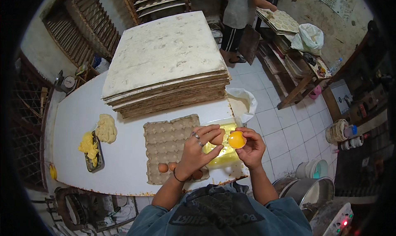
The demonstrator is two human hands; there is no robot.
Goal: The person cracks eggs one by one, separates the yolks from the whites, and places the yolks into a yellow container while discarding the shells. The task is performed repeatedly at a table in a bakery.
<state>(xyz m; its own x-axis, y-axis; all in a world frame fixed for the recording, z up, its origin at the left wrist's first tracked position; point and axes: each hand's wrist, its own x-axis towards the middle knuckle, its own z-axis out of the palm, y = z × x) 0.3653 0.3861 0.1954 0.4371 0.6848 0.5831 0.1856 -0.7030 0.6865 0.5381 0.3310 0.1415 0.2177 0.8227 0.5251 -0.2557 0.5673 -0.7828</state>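
Between my hands is a cracked egg, split into two shell halves. My left hand (199, 148), with rings and a dark wristband, grips one brown eggshell half (218, 137). My right hand (252, 148) holds the other half, tilted toward the left one, with a bright egg yolk (236, 139) sitting in it. Below them stands a clear plastic tub (214, 165) containing yellowish egg white (226, 155). To the left of the tub lies a grey cardboard egg tray (166, 133). Several brown eggs (163, 167) sit in its near rows, partly covered by my left forearm.
A tall stack of floured boards (165, 54) fills the table's far side. Dough (106, 128) and a tin with yellow fat (94, 159) lie left. A white sack (243, 104) stands beyond the tub. Another person (241, 13) works at a rack; buckets (312, 169) stand right.
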